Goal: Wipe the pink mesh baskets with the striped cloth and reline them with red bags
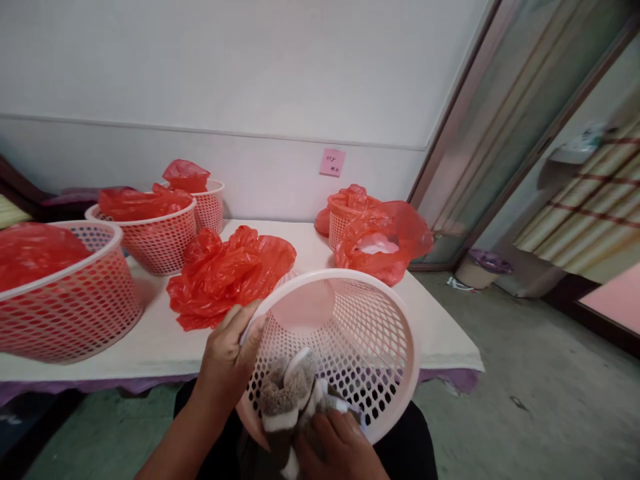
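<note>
A pale pink plastic basket [370, 327] is tipped toward me over my lap, its mouth facing me. My left hand [233, 353] is closed around the left side of its rim. At the lower edge of the basket's mouth my right hand [335, 443] grips brown, grey and white socks [287, 393] with a fuzzy inside showing. Part of the socks lies inside the basket, and their lower ends are partly hidden by my fingers. Just beyond the basket, a crumpled red plastic bag [233, 270] rests on the white-covered table [165, 353].
Three pink baskets holding red bags stand on the left, the nearest basket [75, 313] being largest in view. At the back right are a small basket [340, 223] and an open red bag [385, 240] with pale contents. A pink note [333, 162] is on the wall; a bin [480, 270] stands on the floor.
</note>
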Tool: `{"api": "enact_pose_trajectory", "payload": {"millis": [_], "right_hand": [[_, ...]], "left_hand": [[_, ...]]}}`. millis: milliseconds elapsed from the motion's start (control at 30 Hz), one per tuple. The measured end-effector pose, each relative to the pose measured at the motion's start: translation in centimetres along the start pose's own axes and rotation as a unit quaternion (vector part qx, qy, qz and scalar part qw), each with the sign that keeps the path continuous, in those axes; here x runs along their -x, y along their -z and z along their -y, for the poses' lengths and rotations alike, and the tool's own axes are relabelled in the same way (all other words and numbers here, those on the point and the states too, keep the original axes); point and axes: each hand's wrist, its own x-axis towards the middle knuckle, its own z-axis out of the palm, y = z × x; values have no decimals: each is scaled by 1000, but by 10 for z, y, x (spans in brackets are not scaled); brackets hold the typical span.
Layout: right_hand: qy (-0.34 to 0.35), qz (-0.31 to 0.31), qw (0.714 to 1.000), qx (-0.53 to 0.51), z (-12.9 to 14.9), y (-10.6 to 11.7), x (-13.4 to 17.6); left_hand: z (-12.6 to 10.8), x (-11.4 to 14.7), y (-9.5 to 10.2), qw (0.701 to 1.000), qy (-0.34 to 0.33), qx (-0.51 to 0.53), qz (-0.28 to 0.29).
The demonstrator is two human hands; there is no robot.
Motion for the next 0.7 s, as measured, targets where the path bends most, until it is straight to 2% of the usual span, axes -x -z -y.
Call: {"api": "enact_pose_trajectory", "payload": {"millis": [100, 233, 333, 467, 567, 600, 700], "right_hand": [[10, -3, 1000, 0, -6, 4, -6], [20, -9, 999, -32, -5, -11, -10], [13, -45, 994, -94, 3, -12, -20], [-64, -59, 968, -237, 18, 6, -48], [-68, -22, 956, -283, 23, 9, -60], [-48, 1, 964, -263, 22, 6, -60], [-5, 112, 988, -108, 8, -17, -57]], "left_hand": [[-17, -14, -4, 1000, -17, -2, 22], [-32, -20, -7, 999, -29, -19, 30], [-35, -9, -6, 999, 8, -30, -20], [-31, 23, -7, 999, 51, -13, -13], [-21, 40, -6, 999, 30, -10, -20], [-18, 42, -4, 999, 19, -14, -23], [-12, 41, 1, 999, -14, -20, -23]]}}
